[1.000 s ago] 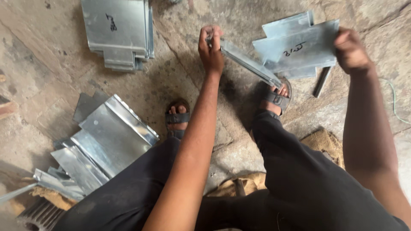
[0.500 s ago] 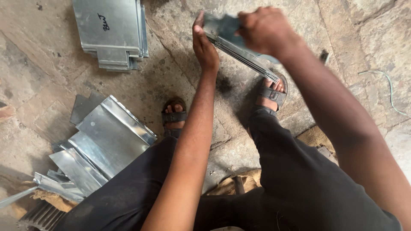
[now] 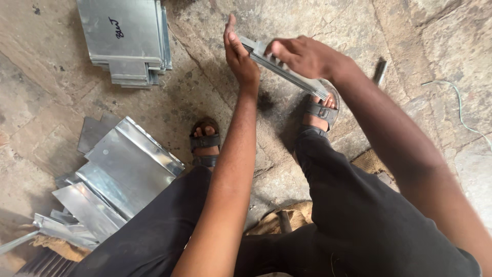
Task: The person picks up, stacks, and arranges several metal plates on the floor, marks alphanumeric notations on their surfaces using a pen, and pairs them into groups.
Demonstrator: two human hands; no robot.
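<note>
I am sitting over a stone floor with both arms stretched out. My right hand (image 3: 303, 55) grips a thin bundle of folded sheet-metal pieces (image 3: 287, 73), held on edge and slanting down toward my right foot. My left hand (image 3: 240, 51) is flat and upright, its palm pressed against the near end of that bundle. The far end of the bundle sits just above my right sandal (image 3: 320, 110).
A neat stack of bent metal sheets (image 3: 125, 38) lies at the top left. A looser pile of similar sheets (image 3: 110, 179) spreads at the lower left beside my left leg. My left sandal (image 3: 205, 143) is between them. A dark rod (image 3: 380, 72) and a thin wire (image 3: 458, 110) lie at right.
My right hand picked up a sheet from the right, brought it onto the bundle and now grips the bundle. My left hand went from holding the bundle's end to pressing flat against it.
</note>
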